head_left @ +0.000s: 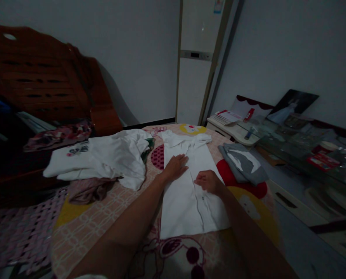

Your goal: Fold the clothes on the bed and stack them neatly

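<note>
While left hand (176, 168) lies flat, right hand (210, 181) curled, shirt (177, 205) stretches away, sleeves (204, 138) farthest.

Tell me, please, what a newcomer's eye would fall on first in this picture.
Probably the white garment spread out in the middle of the patterned cloth, with the left hand resting on it and the right hand over its right side. Next might come the heap of white clothes to the left and the folded grey garment to the right.

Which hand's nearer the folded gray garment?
Right. The right hand is left of the gray garment, over the white garment; the left hand lies farther left, on the white garment.
</note>
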A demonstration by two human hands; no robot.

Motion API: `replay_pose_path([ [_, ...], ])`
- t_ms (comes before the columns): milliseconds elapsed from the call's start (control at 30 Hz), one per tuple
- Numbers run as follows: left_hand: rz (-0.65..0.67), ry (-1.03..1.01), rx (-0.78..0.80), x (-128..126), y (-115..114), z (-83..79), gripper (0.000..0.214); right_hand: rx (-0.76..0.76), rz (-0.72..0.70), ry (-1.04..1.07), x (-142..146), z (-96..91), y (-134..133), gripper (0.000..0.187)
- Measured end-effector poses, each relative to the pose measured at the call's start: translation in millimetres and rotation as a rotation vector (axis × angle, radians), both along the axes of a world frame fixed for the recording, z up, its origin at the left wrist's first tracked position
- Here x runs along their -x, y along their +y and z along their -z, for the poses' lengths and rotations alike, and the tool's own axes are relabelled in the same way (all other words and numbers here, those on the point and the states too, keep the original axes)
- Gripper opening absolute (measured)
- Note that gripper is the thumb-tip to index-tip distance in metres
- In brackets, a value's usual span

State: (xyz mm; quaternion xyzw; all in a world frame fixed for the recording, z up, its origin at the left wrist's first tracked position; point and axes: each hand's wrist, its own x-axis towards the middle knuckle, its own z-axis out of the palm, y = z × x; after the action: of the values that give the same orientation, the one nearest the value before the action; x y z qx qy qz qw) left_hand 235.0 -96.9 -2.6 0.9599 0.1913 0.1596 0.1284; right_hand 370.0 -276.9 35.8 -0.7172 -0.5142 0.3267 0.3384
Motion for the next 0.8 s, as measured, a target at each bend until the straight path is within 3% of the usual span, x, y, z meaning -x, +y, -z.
replay_pose_path([
  [67,0.032,-0.068,0.036,-1,2,-1.5,0.047,-0.02,0.141,-0.009,-13,-2.8,-4,0.017],
  [133,0.116,-0.105,0.062,-6,-1,-2.3,0.043,0.039,0.178,-0.063,-24,-8.0,-9,0.017],
  [267,0.273,-0.088,0.075,-22,-21,0.9,0.042,0.241,0.011,-0.176,-24,-19.1,-18,0.024],
  [400,0.216,-0.062,0.04,-30,-38,2.7,0.043,0.393,-0.144,-0.389,-3,-26.3,-16,0.037],
  [500,0.165,-0.068,0.04,-26,-41,0.2,0.044,0.427,-0.178,-0.52,10,-31.2,-13,0.029],
  [600,0.172,-0.067,0.039,-22,-38,-0.5,0.044,0.409,-0.17,-0.489,13,-35.4,-14,0.019],
  [800,0.229,-0.158,0.051,-24,-35,-0.5,0.041,0.338,-0.151,-0.278,7,-28.6,-12,0.023],
])
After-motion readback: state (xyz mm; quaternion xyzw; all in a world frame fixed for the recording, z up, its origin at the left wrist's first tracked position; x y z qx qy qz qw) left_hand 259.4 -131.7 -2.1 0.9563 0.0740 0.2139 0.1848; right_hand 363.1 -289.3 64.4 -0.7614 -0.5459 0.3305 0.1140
